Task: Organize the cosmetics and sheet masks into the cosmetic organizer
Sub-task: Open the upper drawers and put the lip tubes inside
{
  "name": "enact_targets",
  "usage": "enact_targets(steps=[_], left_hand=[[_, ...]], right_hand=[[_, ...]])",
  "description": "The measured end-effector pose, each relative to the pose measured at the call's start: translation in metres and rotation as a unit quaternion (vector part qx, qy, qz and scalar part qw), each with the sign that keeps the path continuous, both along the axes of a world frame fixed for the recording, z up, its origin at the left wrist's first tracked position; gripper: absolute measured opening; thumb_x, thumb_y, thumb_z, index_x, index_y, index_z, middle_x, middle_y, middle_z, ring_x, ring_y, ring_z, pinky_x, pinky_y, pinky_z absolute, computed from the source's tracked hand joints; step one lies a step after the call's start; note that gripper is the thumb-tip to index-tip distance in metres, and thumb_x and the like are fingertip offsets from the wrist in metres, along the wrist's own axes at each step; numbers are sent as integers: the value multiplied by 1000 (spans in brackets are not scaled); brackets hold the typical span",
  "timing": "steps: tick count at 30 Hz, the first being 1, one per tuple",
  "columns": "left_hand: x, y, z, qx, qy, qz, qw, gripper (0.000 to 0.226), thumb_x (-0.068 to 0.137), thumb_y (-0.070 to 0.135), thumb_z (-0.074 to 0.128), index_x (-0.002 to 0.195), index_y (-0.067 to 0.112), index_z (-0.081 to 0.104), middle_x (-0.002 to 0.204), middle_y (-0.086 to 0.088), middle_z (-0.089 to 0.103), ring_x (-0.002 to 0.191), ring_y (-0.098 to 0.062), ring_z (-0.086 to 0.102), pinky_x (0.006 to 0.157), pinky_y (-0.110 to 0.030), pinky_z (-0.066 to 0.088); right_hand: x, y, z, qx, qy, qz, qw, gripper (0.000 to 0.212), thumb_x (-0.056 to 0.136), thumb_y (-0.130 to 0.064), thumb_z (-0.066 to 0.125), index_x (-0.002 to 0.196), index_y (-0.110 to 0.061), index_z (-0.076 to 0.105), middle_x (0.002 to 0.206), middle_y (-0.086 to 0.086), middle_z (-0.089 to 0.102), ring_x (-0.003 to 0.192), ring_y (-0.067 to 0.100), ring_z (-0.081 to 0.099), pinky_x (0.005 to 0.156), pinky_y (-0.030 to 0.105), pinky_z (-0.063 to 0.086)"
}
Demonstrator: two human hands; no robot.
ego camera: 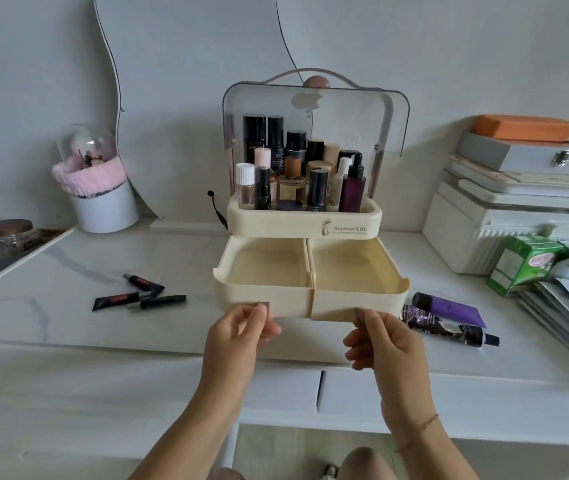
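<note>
The cream cosmetic organizer (pixel 304 225) stands in the middle of the white table, its clear lid raised over several upright bottles. Both bottom drawers are pulled out and hold nothing. My left hand (pixel 241 332) pinches the pull of the left drawer (pixel 262 292). My right hand (pixel 380 341) pinches the pull of the right drawer (pixel 359 299). Three small black tubes (pixel 141 294) lie to the left of the organizer. Two purple tubes (pixel 447 318) lie to its right. Sheet masks (pixel 567 306) are stacked at the right edge.
A white cup with a pink fluffy band (pixel 98 195) and a glass jar (pixel 8 237) stand at the back left. White and grey boxes (pixel 518 188) are stacked at the back right, with a green carton (pixel 522 263) in front. A mirror leans on the wall behind.
</note>
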State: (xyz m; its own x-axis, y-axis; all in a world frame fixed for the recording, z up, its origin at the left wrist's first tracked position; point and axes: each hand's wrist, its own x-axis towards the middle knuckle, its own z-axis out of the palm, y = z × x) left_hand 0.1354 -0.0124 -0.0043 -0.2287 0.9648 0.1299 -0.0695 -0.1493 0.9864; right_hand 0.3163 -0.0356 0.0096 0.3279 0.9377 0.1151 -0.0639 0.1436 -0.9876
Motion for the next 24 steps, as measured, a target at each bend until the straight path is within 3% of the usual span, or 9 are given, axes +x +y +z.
enact_targets(steps=[6, 10, 13, 16, 19, 22, 24], left_hand=[[-2, -9, -8, 9, 3, -14, 1000, 23, 90, 32, 56, 74, 24, 70, 70, -3, 71, 72, -14, 69, 81, -35, 53], [-9, -17, -7, 28, 31, -24, 999, 36, 78, 60, 57, 74, 26, 68, 67, -2, 69, 70, -13, 68, 70, -22, 52], [-47, -17, -5, 58, 130, 12, 990, 33, 74, 65, 56, 78, 33, 64, 72, 6, 67, 67, -5, 63, 63, -10, 46], [-108, 1, 2, 93, 239, 107, 960, 15, 76, 43, 69, 87, 35, 62, 88, 8, 65, 82, 0, 59, 69, -8, 42], [-170, 36, 7, 96, 396, 168, 898, 35, 77, 20, 73, 110, 21, 61, 114, -1, 57, 110, -17, 51, 90, -24, 37], [-213, 69, 9, 16, 522, 83, 849, 68, 77, 32, 73, 137, 19, 43, 146, -3, 39, 136, -23, 30, 108, -35, 24], [-228, 86, 7, -39, 573, -2, 819, 79, 80, 37, 70, 145, 23, 28, 156, 1, 21, 144, -19, 14, 115, -35, 14]], right_hand=[[-3, -4, -6, 9, 2, -1, 1000, 32, 98, -26, 44, 82, -8, 66, 61, 10, 64, 49, 17, 56, 43, 23, 44], [-9, -15, -11, 9, 42, -29, 999, 39, 101, -31, 35, 84, -9, 62, 59, 10, 63, 50, 20, 56, 45, 27, 42], [-28, -30, -19, -22, 43, 9, 999, 38, 100, -25, 35, 81, -3, 59, 56, 11, 63, 47, 22, 55, 42, 27, 41], [-70, -41, -24, -22, -48, 121, 991, 25, 95, -10, 45, 78, -8, 63, 63, 10, 67, 52, 18, 60, 48, 24, 47], [-123, -31, -20, 58, -178, 212, 959, 17, 90, -11, 54, 89, -24, 66, 86, -7, 70, 80, 4, 65, 69, 14, 48], [-175, 8, -16, 155, -331, 236, 901, 29, 91, -18, 52, 119, -20, 59, 125, -9, 56, 117, 3, 48, 98, 8, 33], [-201, 43, -15, 159, -426, 220, 863, 43, 92, -19, 50, 135, -17, 46, 145, -2, 40, 133, 13, 33, 110, 14, 22]])
